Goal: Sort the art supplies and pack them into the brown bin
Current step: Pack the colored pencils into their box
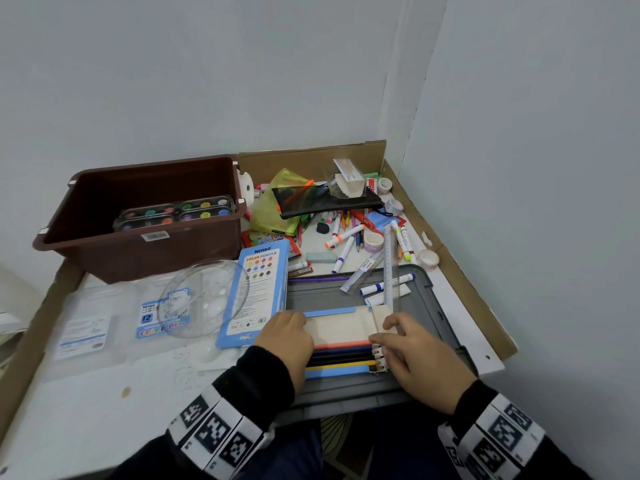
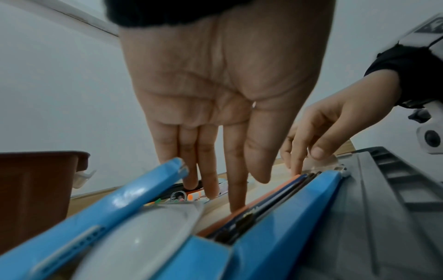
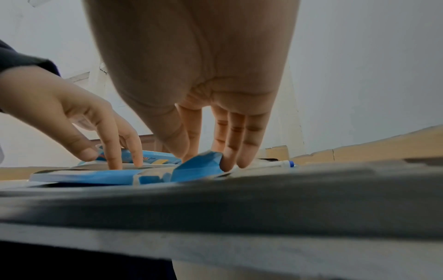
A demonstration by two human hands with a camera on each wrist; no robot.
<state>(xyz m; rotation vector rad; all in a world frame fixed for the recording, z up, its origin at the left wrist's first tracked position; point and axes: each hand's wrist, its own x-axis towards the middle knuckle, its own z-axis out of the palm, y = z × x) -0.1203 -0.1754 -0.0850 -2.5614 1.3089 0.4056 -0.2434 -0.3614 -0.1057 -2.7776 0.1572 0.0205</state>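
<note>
An open blue pencil tray (image 1: pixel 341 327) lies on a grey lid (image 1: pixel 322 296) in front of me, with several colour pencils (image 1: pixel 343 356) lined along its near side. My left hand (image 1: pixel 287 327) presses straight fingers on the tray's left end (image 2: pixel 242 212). At the tray's right end, my right hand (image 1: pixel 398 336) touches the end flap (image 3: pixel 199 166) with straight fingers. Its blue sleeve box (image 1: pixel 256 292) lies just to the left. The brown bin (image 1: pixel 114 258) stands at the back left with paint palettes (image 1: pixel 173 213) inside.
A clear round dish (image 1: pixel 204 296) and a colour pen pack (image 1: pixel 162 317) lie left of the sleeve. Markers, rulers (image 1: pixel 388 268), tape rolls (image 1: pixel 373 241) and a black pouch (image 1: pixel 325 200) crowd the back right. Cardboard edges (image 1: pixel 467 289) border the table.
</note>
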